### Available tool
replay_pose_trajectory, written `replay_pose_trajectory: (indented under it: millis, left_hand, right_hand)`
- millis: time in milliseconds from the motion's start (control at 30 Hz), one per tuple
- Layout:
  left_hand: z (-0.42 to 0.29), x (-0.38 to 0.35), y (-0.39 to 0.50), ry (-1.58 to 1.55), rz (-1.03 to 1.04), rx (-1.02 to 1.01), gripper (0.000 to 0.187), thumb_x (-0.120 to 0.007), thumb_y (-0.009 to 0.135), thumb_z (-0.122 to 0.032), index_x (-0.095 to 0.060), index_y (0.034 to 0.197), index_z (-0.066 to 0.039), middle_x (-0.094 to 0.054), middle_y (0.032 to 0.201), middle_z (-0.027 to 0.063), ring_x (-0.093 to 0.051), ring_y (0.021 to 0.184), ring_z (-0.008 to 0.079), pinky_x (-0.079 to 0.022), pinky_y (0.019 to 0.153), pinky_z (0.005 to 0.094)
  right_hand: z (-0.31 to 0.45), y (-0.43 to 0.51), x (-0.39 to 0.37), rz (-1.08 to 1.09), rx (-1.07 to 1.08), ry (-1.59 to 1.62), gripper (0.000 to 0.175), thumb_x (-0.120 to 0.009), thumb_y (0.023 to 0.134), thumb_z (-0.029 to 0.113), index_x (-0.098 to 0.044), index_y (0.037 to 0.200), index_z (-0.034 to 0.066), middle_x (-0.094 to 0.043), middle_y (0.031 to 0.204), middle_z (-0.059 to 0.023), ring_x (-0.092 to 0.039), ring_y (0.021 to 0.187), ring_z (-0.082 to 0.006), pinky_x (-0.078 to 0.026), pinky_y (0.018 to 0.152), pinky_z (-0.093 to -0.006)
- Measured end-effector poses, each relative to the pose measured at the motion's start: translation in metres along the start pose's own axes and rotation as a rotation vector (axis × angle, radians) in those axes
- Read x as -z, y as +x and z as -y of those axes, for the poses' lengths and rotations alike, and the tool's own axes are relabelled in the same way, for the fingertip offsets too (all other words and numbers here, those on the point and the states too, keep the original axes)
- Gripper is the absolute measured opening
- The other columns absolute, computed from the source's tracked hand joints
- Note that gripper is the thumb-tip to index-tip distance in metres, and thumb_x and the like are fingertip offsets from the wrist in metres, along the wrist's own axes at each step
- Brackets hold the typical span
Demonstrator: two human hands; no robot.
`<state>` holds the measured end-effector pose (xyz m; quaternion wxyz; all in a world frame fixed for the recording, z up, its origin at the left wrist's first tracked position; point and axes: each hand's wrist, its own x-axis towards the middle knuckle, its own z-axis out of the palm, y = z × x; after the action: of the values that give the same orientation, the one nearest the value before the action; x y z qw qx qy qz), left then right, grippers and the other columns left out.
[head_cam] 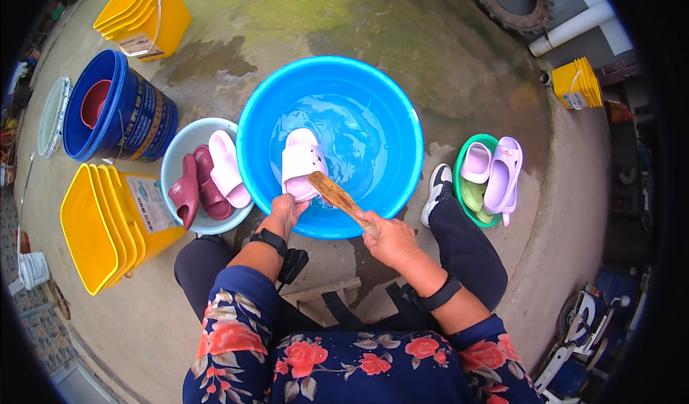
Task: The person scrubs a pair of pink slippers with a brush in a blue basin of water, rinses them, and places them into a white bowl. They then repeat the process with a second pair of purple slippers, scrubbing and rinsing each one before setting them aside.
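Observation:
A large blue plastic basin (pixel 412 129) with water in its bottom stands before me. In it, a pale pink slide sandal (pixel 303 159) with small dark marks on its strap is held tilted by my left hand (pixel 287 210), which grips the near end. My right hand (pixel 388 237) is closed around the handle of a wooden scrubbing brush (pixel 336 193). The brush's broad end lies over the near part of the sandal; its underside is hidden, so I cannot tell whether it touches.
Left of the basin, a pale blue bowl (pixel 185 127) holds dark red slippers (pixel 212 183) and a pink one (pixel 229 164). Yellow buckets (pixel 115 226) and a dark blue bucket (pixel 145 116) stand further left. At right, a green basin (pixel 460 162) holds lilac clogs (pixel 500 178).

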<state>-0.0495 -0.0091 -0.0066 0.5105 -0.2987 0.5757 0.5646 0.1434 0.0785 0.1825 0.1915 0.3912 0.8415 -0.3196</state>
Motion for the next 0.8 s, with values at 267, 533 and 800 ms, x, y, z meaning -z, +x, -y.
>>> replay_pose_trajectory:
  millis: [267,533,800]
  left_hand:
    - [-0.009,0.008,0.008,0.096,-0.084,0.19,0.025,-0.027,0.083,-0.015,-0.047,0.091,-0.003,-0.048,0.062,0.0081,-0.045,0.046,0.0156,-0.035,0.037,0.0237]
    - [-0.009,0.013,0.01,0.031,-0.054,0.242,0.024,-0.031,0.087,-0.021,-0.045,0.087,-0.001,-0.046,0.06,0.0076,-0.045,0.047,0.0151,-0.035,0.038,0.0252]
    - [-0.002,0.006,0.012,0.071,-0.036,0.17,0.022,-0.034,0.087,-0.011,-0.038,0.106,-0.001,-0.051,0.082,0.0129,-0.052,0.055,0.0199,-0.048,0.046,0.0271]
  right_hand:
    - [-0.033,0.047,0.015,-0.151,-0.151,0.017,0.039,-0.055,0.075,0.02,-0.047,0.113,0.0209,-0.06,0.088,-0.0134,-0.056,0.085,-0.0303,-0.044,0.073,-0.0408]
    - [-0.067,0.136,-0.065,0.024,-0.269,0.037,0.042,-0.057,0.075,0.026,-0.045,0.115,0.0234,-0.058,0.096,-0.0119,-0.055,0.09,-0.0289,-0.044,0.078,-0.0372]
    - [-0.073,0.13,-0.061,-0.139,-0.143,0.792,0.041,-0.055,0.074,0.02,-0.047,0.114,0.0165,-0.055,0.104,-0.0145,-0.055,0.093,-0.0299,-0.044,0.078,-0.0346]
